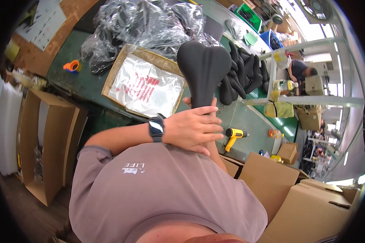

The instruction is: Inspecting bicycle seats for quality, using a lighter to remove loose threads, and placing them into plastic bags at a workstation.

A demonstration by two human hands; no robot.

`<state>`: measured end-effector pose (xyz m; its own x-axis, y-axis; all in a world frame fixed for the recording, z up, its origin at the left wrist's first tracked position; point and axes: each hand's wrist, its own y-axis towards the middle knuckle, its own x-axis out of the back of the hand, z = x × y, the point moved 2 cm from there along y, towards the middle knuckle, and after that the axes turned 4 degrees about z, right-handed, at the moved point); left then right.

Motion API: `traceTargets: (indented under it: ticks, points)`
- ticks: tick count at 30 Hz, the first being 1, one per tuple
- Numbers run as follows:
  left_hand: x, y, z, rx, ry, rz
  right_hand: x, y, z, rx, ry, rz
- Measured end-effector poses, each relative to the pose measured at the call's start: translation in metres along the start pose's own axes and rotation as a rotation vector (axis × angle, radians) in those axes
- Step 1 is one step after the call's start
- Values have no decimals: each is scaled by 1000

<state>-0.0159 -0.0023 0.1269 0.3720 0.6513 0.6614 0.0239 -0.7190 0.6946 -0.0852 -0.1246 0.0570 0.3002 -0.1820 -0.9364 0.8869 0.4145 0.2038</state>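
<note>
My right grip (213, 103) holds the black saddle (204, 65) by its near end; my left grip (190, 126), fingers extended, overlaps it.

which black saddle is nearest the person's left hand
The lone black saddle with its wide end toward the top of the picture and its narrow end just by the left hand; the other saddles lie bunched together to its right.

right hand (213, 103) holds a black saddle (203, 67) by its narrow end; left hand (190, 127) crosses over the right
</note>
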Motion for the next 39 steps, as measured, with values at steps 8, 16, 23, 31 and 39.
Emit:
traceTargets:
  ticks: [8,16,23,31,39]
  points:
    - [50,20,99,169,385,-124,-19,-28,-24,-201,-148,-309]
    - [21,-56,176,983,-718,-529,-10,-37,-20,-37,-3,-165]
    - [-108,-84,44,994,-1612,-163,27,-39,-22,22,-71,-276]
    - [-174,-129,58,1622,-1742,-153,95,-135,11,-274,-1072,-1139]
    - [-296,-160,30,1960,-1934,-131,175,-128,-33,-349,-1606,-1060]
